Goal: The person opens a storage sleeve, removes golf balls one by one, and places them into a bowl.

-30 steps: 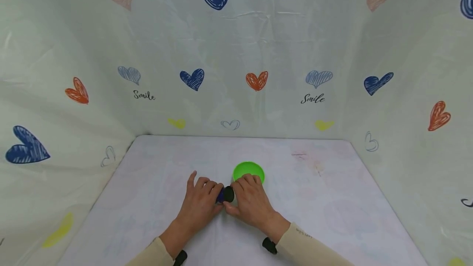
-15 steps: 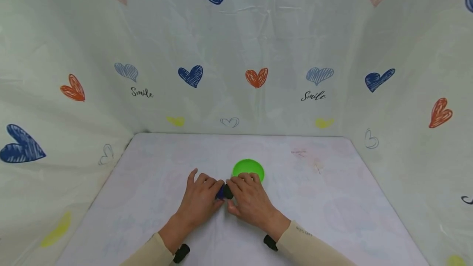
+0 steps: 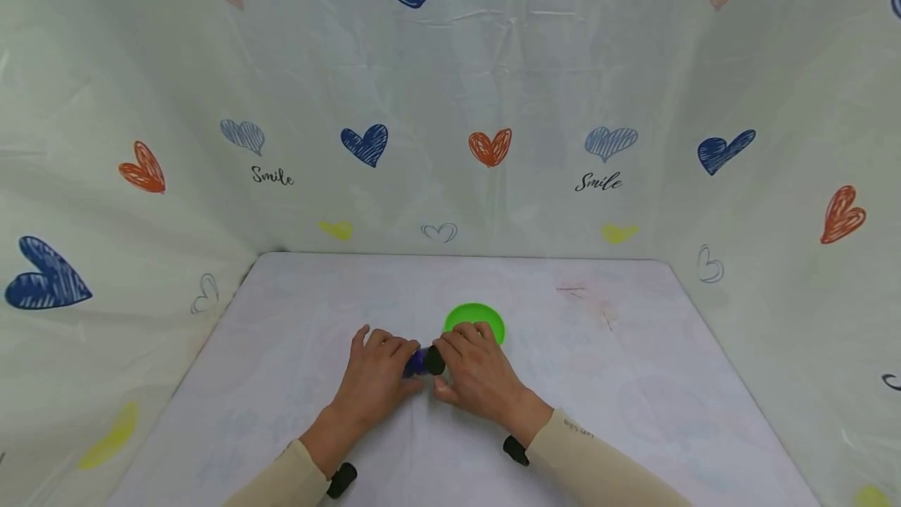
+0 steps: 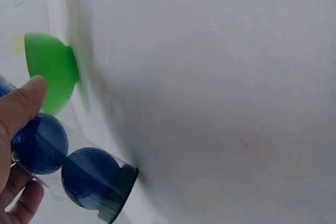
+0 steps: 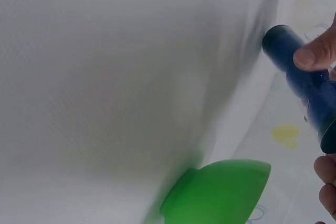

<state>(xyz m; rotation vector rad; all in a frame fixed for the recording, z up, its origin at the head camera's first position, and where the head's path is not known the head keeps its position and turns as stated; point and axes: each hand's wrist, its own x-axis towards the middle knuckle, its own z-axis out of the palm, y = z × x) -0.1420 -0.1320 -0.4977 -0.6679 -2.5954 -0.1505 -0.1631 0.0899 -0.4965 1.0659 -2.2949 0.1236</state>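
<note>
My left hand [image 3: 375, 376] grips a clear tube [image 3: 417, 362] of blue balls with a dark cap at each end. Its thumb and fingers wrap the tube in the left wrist view, where a ball [image 4: 92, 177] shows beside the lower dark cap [image 4: 119, 195]. The tube slants, its left end close over the table in the right wrist view. My right hand [image 3: 487, 375] is at the upper dark cap [image 3: 435, 361], index finger overlapping its edge. Its fingertips [image 5: 326, 170] show just beside the cap [image 5: 329, 137]; I cannot tell whether they pinch it.
A green bowl [image 3: 473, 313] stands upright on the white-covered table [image 3: 619, 390], just beyond my right hand, which hides its near side. Black wrist bands [image 3: 342, 481] hang under both wrists. A pale curtain [image 3: 436, 84] with printed hearts surrounds the table's back and sides.
My left hand has shifted slightly left along the tube, baring more of its blue length. My right hand and the bowl have stayed nearly in place; the upper cap shows more fully than half a second ago.
</note>
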